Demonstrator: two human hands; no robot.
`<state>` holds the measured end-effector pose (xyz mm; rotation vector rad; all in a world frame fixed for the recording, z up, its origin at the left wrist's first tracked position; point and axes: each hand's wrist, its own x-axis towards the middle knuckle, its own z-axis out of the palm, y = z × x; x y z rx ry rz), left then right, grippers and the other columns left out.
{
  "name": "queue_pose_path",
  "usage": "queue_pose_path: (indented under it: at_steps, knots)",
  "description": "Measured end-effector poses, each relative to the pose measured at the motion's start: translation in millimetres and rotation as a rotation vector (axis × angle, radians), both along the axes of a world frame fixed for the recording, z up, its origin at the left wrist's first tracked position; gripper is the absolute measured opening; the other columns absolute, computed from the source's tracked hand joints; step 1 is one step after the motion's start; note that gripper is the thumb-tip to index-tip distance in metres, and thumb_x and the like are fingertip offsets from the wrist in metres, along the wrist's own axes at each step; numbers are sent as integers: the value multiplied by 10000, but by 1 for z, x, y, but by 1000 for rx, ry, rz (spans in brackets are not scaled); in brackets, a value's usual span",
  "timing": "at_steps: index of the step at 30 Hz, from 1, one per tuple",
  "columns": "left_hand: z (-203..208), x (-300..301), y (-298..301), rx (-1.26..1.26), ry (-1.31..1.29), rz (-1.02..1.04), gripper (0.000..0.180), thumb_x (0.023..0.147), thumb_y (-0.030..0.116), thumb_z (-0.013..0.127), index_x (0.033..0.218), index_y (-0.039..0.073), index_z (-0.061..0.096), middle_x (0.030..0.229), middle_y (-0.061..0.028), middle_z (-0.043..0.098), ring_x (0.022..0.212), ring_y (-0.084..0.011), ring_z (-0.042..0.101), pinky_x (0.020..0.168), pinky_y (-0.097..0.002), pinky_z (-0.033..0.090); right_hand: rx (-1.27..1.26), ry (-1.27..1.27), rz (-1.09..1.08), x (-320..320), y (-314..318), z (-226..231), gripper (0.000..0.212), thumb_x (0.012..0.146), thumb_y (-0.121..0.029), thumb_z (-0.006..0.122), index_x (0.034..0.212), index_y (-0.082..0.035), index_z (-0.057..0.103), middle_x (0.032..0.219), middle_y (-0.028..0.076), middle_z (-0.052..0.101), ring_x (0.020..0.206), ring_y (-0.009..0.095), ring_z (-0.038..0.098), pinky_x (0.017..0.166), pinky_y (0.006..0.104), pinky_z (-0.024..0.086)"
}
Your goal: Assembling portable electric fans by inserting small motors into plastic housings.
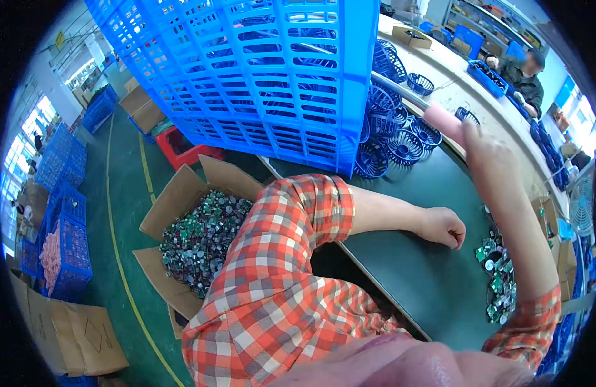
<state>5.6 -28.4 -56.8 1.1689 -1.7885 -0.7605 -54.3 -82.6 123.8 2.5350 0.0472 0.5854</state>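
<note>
My left hand (443,227) rests on the dark green tabletop (414,271) with its fingers curled in. Whatever is inside those fingers, if anything, is hidden. Raised above the far side of the table, my right hand (490,158) grips a smooth pink cylindrical piece (444,122), slightly blurred. Beyond my left hand lies a heap of dark blue round grille covers (404,146). Below my right forearm, a pile of small green circuit boards with round silver parts (498,274) sits on the tabletop.
A tall blue plastic crate (272,97) stands at the table's far left. An open cardboard box (175,213) of circuit boards is left of my left arm. Across a pale conveyor belt (453,90), a person (527,77) sits by a blue tray (487,77).
</note>
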Motion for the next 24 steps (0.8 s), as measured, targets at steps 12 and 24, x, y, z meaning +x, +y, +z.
queue_pose_path:
  at_steps: [12,24]
  knots:
    - [8,-6,6,9,-49,-1,157,827,177,672,941,87,731,869,-75,723,803,-218,678,741,-350,526,-19,98,-386,-159,-85,-21,318,879,-23,575,1192,-14,517,950,173,658,832,359,674,694,466,530]
    - [11,-45,40,-453,-326,-255,100,820,173,661,878,112,716,903,-72,687,909,-294,643,803,-440,517,68,-15,-547,-312,-121,-96,456,827,-14,670,1260,-44,530,964,142,646,814,345,657,698,461,516]
